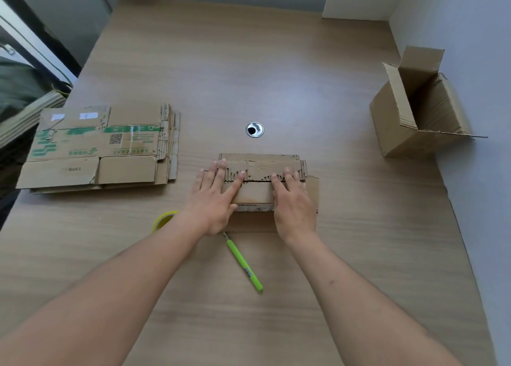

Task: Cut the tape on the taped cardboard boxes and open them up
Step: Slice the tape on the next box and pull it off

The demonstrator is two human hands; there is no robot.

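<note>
Wooden table (276,61) with both hands pressing a small cardboard box (262,166) flat at its middle.

Left of the left hand (218,197) lies a stack of flattened cartons (96,150); far right of the right hand (293,202) stands an open box (420,108). Both hands lie flat, fingers straight, on the box's torn, ragged flaps. A green utility knife (243,263) lies between the wrists, a yellow tape roll (163,219) behind the left wrist, a metal grommet (254,129) beyond the fingertips.

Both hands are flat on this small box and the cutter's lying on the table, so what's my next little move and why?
Probably lift the right hand off the box and pick up the cutter: nobody holds it, and the left hand can steady the box.
</note>
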